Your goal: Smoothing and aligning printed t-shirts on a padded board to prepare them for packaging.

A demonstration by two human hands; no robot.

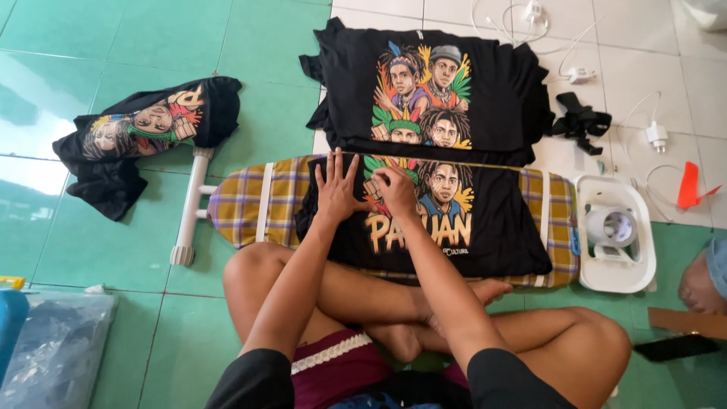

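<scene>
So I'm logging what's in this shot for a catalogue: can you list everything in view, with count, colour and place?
ironing board: one, yellow and purple plaid with white straps, low on the floor before the person
T-shirt on the board: one, black with colourful print, spread flat
stack of T-shirts: one pile, black, printed, beyond the board
crumpled T-shirt: one, black, printed, on green tiles at left
iron on its stand: one, white, right of the board
black strap: one, on white tiles
chargers and cables: several, white, upper right
plastic bag: one, clear, lower left
left hand: flat on the shirt
right hand: pressing the shirt beside it
</scene>
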